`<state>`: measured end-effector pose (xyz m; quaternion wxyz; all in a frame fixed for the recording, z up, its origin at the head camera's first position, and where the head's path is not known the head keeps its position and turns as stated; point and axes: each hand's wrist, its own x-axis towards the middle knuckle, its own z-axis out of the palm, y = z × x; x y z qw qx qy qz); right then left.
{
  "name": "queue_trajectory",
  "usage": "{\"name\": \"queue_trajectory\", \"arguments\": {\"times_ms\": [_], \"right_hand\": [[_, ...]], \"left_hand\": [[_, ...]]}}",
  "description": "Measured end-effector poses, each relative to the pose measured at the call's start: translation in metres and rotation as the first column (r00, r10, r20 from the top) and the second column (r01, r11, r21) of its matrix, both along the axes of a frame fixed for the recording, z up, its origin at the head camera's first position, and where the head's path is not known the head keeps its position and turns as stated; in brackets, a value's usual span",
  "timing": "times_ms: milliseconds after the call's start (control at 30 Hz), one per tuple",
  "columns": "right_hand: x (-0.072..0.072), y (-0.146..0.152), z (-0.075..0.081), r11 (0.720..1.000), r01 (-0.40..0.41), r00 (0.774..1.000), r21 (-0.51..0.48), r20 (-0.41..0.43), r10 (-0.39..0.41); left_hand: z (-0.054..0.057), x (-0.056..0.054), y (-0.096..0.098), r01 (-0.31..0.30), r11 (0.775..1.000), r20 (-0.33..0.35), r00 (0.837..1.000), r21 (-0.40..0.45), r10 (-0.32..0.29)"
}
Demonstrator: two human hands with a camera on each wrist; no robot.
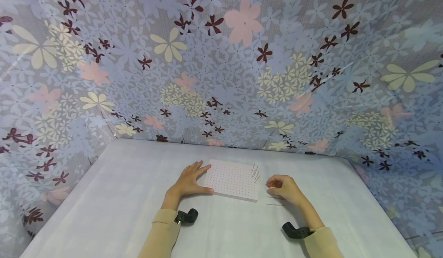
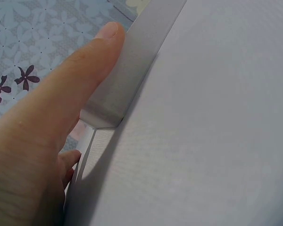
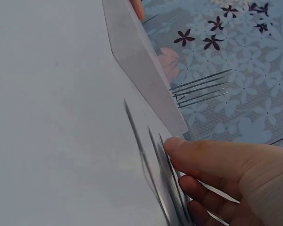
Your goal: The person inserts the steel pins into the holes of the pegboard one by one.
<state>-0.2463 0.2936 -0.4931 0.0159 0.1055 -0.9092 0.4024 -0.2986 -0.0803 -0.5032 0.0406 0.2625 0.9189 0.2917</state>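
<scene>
A thick white board (image 1: 232,179) with a grid of small red dots lies on the white-covered table. Several thin metal needles (image 1: 255,173) stand upright, slightly tilted, near its right edge. With thumb and fingers spread, my left hand (image 1: 190,180) touches the board's left side; its thumb (image 2: 96,59) lies against the side wall. Right of the board, my right hand (image 1: 284,188) pinches a needle (image 3: 167,157) between thumb and fingers, low over the table. Two more needles (image 1: 275,204) lie beside it, pointing left. The fingers partly hide the held needle.
A flowered cloth (image 1: 221,77) hangs behind the table and at both sides. The white tabletop (image 1: 114,196) spreads around the board. Black wrist cameras (image 1: 187,216) sit on both forearms.
</scene>
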Motion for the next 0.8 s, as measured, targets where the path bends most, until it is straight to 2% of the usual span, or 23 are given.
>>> {"name": "queue_trajectory", "arguments": {"times_ms": [100, 333, 533, 800], "right_hand": [[0.000, 0.001, -0.001, 1.000, -0.009, 1.000, -0.002, -0.012, 0.009], [0.010, 0.000, -0.007, 0.994, 0.097, 0.995, -0.047, 0.006, -0.097], [0.013, -0.001, -0.013, 0.984, 0.168, 0.985, -0.061, -0.010, -0.169], [0.014, -0.004, -0.012, 0.981, 0.186, 0.981, -0.049, -0.045, -0.189]], "left_hand": [[-0.001, -0.001, -0.001, -0.003, 1.000, -0.001, 1.000, 0.003, 0.003], [-0.003, -0.002, -0.002, 0.004, 1.000, -0.006, 1.000, -0.001, -0.004], [-0.003, -0.002, -0.001, 0.002, 1.000, -0.009, 1.000, 0.002, -0.002], [-0.003, -0.002, -0.001, 0.007, 1.000, -0.003, 1.000, 0.003, -0.007]]}}
